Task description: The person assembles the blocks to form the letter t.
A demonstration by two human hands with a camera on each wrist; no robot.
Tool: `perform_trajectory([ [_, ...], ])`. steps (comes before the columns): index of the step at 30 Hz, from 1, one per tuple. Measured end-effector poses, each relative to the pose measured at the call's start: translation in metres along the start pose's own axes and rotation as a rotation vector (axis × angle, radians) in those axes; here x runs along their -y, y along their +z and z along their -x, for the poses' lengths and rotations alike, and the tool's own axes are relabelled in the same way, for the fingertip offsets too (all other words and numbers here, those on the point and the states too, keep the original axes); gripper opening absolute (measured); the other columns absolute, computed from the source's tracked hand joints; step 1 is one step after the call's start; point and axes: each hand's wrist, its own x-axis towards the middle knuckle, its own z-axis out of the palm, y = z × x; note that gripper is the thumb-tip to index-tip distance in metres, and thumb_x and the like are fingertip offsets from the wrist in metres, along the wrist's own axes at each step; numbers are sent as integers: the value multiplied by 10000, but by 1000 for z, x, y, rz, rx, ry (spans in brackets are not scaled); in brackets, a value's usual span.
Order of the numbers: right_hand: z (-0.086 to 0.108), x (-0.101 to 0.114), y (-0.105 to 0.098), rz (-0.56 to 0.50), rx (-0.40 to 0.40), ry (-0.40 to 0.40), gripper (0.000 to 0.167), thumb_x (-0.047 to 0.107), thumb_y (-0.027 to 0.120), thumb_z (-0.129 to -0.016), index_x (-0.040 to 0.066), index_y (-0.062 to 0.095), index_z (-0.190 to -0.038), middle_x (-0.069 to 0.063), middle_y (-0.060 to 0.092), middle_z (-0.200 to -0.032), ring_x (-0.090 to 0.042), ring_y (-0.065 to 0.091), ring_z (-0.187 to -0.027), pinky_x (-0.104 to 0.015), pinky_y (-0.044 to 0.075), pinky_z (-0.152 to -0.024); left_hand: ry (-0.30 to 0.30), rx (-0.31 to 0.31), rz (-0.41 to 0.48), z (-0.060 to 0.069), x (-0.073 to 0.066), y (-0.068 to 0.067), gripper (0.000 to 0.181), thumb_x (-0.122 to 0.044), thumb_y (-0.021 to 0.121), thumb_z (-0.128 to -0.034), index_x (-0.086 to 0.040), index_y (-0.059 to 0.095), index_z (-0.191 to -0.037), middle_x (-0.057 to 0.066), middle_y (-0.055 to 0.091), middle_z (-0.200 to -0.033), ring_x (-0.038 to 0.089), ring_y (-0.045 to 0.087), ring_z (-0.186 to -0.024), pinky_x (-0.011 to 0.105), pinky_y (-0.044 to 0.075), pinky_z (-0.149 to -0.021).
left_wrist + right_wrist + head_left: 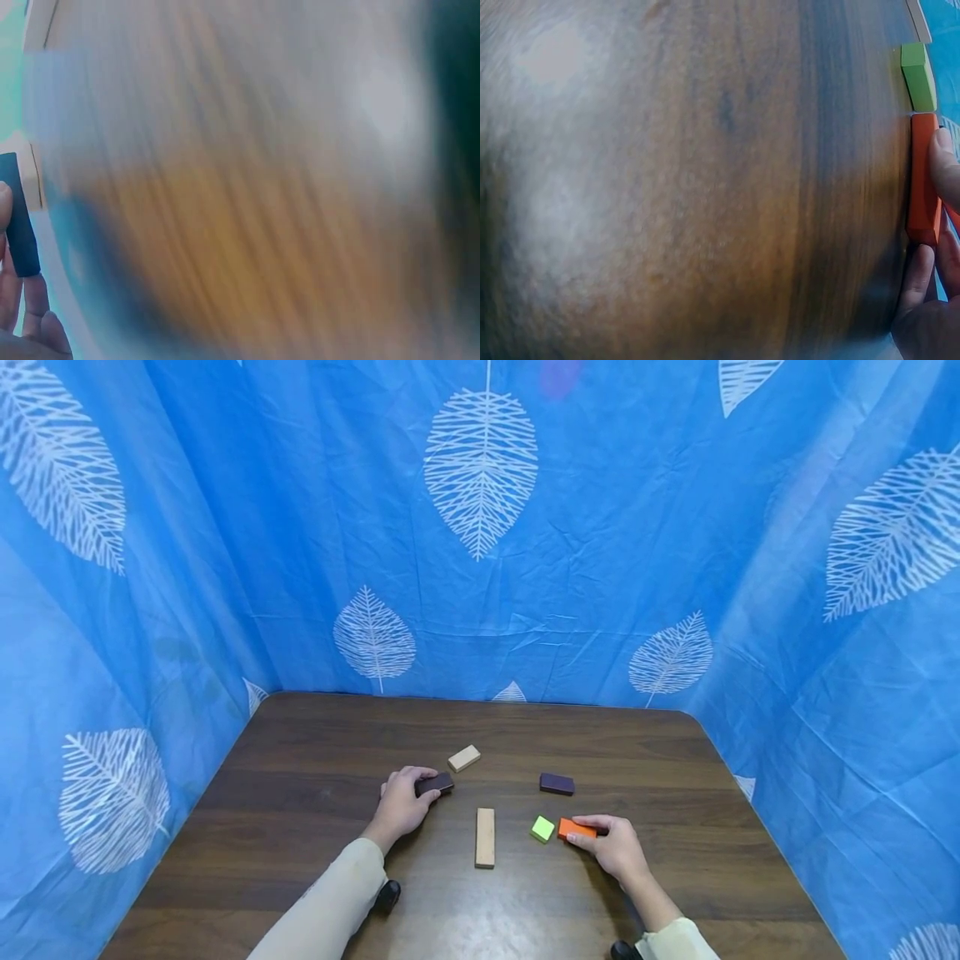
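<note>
On the left of the table, my left hand (pixel 403 802) holds a dark brown block (pixel 435 784) between thumb and fingers. The left wrist view shows that dark block (pixel 21 225) at its left edge, with fingertips around it. My right hand (pixel 617 846) grips an orange block (pixel 576 830) on the right side, thumb at its near side. In the right wrist view the orange block (pixel 923 180) lies beside a green block (pixel 919 77). That small lime-green block (pixel 542 829) sits just left of the orange one, close to it.
A short pale wooden block (pixel 464 758) lies just beyond the left hand's block. A longer pale block (pixel 485 838) lies between the hands. Further back on the right is a dark purple block (pixel 557 784). Blue leaf-patterned curtain (pixel 480 610) surrounds the brown table (pixel 315 735).
</note>
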Motion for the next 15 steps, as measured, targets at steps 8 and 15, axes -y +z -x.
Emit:
perform_trajectory([
  [8, 0, 1, 1, -14, 3, -1, 332, 196, 890, -778, 31, 787, -1047, -203, 709, -1124, -403, 611, -1107, -546, 439, -942, 85, 51, -15, 3, -16, 18, 268, -114, 761, -893, -81, 714, -1155, 109, 654, -1205, 350, 535, -1135, 540, 356, -967],
  [15, 1, 2, 0, -17, 2, -3, 350, 208, 903, -762, 35, 790, -1044, -185, 718, -1104, -376, 619, -1083, -529, 441, -929, 113, 82, -24, 7, -26, 31, 263, -82, 757, -890, -76, 712, -1149, 106, 647, -1215, 344, 536, -1126, 521, 373, -954],
])
